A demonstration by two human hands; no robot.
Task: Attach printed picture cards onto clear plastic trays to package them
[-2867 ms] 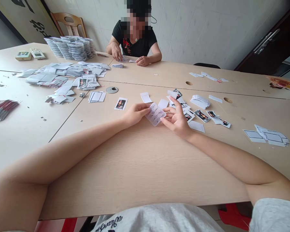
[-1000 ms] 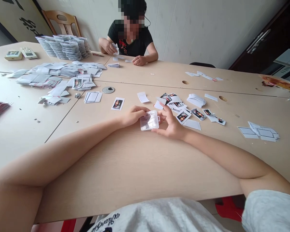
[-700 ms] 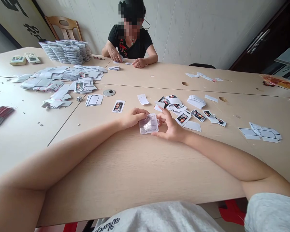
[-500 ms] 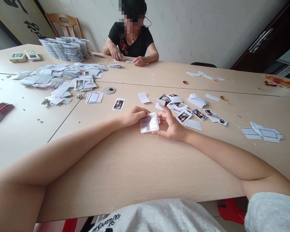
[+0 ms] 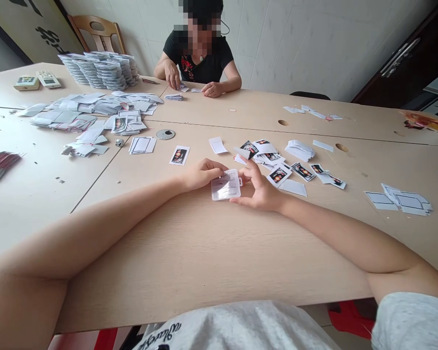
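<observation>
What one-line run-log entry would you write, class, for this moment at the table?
left hand: holds clear plastic packet | right hand: holds same packet | nearby: photo cards

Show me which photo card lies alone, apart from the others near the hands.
The photo card just beyond the left hand lies by itself; the other photo cards lie grouped past the right hand.

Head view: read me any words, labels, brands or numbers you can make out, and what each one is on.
No text is clear enough to quote.
Black characters on the wall panel: cropped, unreadable.
Script on the grey shirt: too blurred.
Print on the clear plastic sleeve: too blurred.
White remote control: markings too small.
</observation>
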